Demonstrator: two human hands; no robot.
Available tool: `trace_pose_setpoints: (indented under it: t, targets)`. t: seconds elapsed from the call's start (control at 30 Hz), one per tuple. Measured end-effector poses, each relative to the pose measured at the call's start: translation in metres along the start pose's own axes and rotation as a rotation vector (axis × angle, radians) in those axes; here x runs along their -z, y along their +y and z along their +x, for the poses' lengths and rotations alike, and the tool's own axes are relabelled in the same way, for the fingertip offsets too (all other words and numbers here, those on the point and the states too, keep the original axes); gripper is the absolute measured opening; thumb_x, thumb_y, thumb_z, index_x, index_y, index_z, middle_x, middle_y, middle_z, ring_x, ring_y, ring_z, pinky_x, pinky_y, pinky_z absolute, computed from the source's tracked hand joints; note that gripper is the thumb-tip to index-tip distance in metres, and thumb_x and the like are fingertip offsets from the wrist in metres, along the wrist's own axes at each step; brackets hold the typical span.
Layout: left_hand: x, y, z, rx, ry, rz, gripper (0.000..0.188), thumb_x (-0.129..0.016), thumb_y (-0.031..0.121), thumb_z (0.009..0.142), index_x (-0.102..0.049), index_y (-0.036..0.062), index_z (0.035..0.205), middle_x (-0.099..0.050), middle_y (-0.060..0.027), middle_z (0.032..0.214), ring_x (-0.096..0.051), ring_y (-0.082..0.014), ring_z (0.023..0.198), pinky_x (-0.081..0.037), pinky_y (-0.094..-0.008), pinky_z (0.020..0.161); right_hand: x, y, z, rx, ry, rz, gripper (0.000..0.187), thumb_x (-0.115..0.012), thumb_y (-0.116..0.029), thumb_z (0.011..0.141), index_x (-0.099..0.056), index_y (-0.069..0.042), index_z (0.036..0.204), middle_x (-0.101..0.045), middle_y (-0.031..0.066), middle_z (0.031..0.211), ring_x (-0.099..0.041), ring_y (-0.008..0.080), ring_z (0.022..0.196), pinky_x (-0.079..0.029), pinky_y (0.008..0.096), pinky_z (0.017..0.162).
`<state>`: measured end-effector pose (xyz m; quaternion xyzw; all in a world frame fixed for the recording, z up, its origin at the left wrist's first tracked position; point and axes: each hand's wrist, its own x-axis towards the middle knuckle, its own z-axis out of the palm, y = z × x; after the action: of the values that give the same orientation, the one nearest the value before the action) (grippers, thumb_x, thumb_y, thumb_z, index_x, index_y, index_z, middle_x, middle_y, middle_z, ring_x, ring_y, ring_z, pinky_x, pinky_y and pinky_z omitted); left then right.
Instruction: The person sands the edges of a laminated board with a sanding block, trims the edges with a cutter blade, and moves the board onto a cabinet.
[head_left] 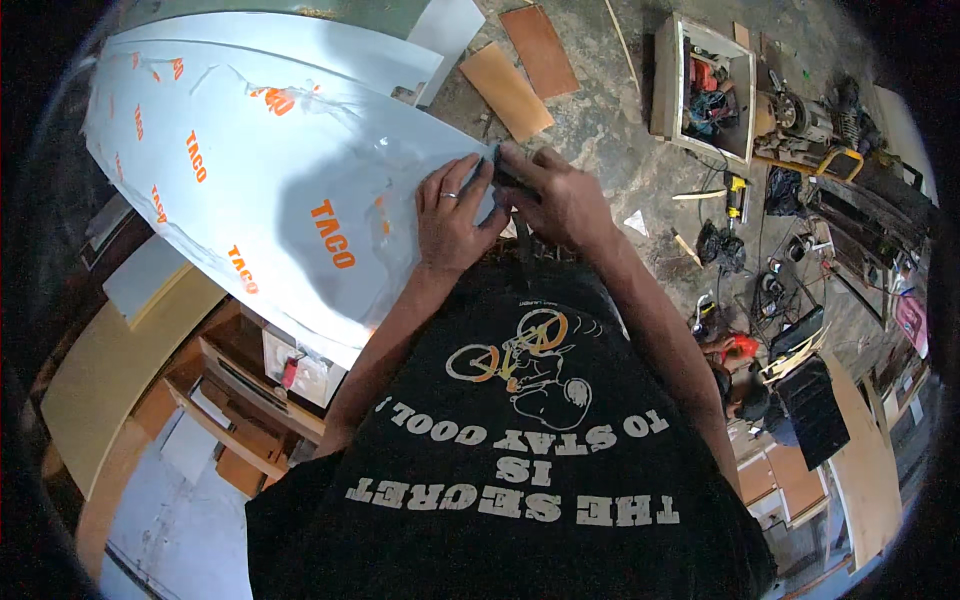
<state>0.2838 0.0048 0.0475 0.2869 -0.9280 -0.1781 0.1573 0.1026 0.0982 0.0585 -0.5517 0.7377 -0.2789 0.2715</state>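
A large white panel (pixel 275 185), covered in film with orange print that is loose and wrinkled in places, stretches from in front of me to the far left. Its right-hand end lies under my hands. My left hand (pixel 452 215), with a ring on one finger, rests on the panel near this end, fingers stretched out and thumb toward the right hand. My right hand (pixel 560 200) is closed at the panel's edge, around something dark and small that I cannot make out. A dark narrow strip (pixel 522 240) shows just below the hands.
Two brown boards (pixel 507 90) lie on the concrete floor ahead. To the right are an open box (pixel 712 90) of tools and cables, a yellow drill (pixel 737 198), and scattered cords and scraps. Another person (pixel 745 385) is low at right. Wooden cabinet frames (pixel 225 400) stand at lower left.
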Motion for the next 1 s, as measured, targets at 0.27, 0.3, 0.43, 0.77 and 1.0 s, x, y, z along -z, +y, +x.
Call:
trace_pose_setpoints:
  t: [0.27,0.3,0.43,0.77,1.0]
  targets:
    - [0.001,-0.001,-0.004,0.018,-0.039,0.006,0.064,-0.079,0.03,0.076,-0.064,0.0041,0.133,-0.055,-0.0098,0.14,-0.049,-0.0308,0.13,-0.036,-0.0485,0.11,-0.002,-0.002,0.009,0.058,0.038,-0.003,0.058,-0.076,-0.028,0.085,-0.059,-0.019,0.14,-0.067,0.0157,0.103,-0.07,0.0403,0.082,-0.059,0.0468,0.07]
    - [0.0,-0.004,-0.002,0.031,-0.027,-0.059,0.071,-0.079,0.031,0.076,-0.058,0.002,0.138,-0.053,-0.013,0.142,-0.048,-0.0331,0.131,-0.035,-0.0497,0.11,0.005,-0.009,0.019,-0.007,-0.073,-0.053,0.056,-0.076,-0.028,0.086,-0.06,-0.018,0.139,-0.067,0.0167,0.106,-0.07,0.0393,0.086,-0.059,0.0451,0.074]
    - [0.006,-0.019,0.004,0.106,0.054,-0.15,0.088,-0.077,0.04,0.083,-0.042,-0.0052,0.149,-0.044,-0.0264,0.149,-0.041,-0.0421,0.137,-0.03,-0.0539,0.114,0.004,0.029,0.01,-0.158,0.298,0.045,0.051,-0.072,-0.039,0.092,-0.063,-0.014,0.136,-0.07,0.0196,0.11,-0.072,0.0367,0.091,-0.059,0.0456,0.076]
    - [0.004,0.042,0.004,-0.085,-0.387,0.005,0.071,-0.061,0.043,0.097,-0.043,-0.0016,0.149,-0.047,-0.029,0.148,-0.045,-0.044,0.139,-0.037,-0.0534,0.113,0.032,0.184,-0.129,-0.585,0.542,0.331,0.053,-0.07,-0.02,0.096,-0.056,0.007,0.138,-0.07,0.023,0.124,-0.068,0.0226,0.114,-0.051,0.0348,0.097]
    - [0.005,0.034,0.022,-0.107,-0.078,-0.197,0.038,-0.071,0.019,0.088,-0.066,0.0008,0.12,-0.07,-0.0159,0.12,-0.066,-0.0368,0.112,-0.051,-0.047,0.096,-0.015,0.189,-0.155,-0.621,0.456,0.389,0.051,-0.071,-0.025,0.095,-0.061,0.002,0.137,-0.069,0.0246,0.124,-0.07,0.0247,0.11,-0.054,0.0364,0.092]
